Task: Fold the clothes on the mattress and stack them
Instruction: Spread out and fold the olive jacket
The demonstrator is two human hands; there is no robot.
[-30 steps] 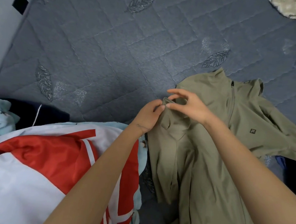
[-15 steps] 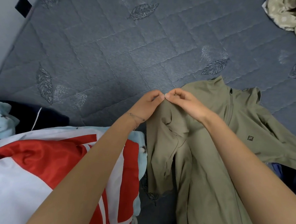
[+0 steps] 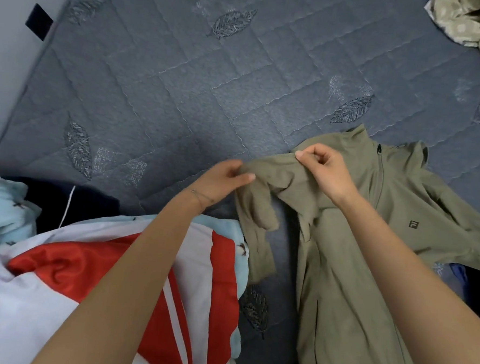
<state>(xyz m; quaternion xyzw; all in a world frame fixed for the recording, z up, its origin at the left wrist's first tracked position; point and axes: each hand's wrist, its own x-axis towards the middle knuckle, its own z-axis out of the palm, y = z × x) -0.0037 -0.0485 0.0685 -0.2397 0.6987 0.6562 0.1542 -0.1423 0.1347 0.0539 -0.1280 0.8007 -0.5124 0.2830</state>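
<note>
An olive-green zip jacket is laid front-up on the right part of a grey quilted mattress, its collar pointed toward the far side and a small logo shown on the chest. One sleeve is lifted off the mattress and stretched between the two hands, with its loose end left hanging down. The sleeve fabric is pinched by the left hand between thumb and curled fingers. Cloth nearer the shoulder is pinched by the right hand, fingers curled and thumb pressed to forefinger. Just beside the jacket, at the near left, a red and white garment is heaped over light blue cloth, with a dark garment behind it. A crumpled beige patterned cloth is seen at the far right corner, well apart from the jacket.
</note>
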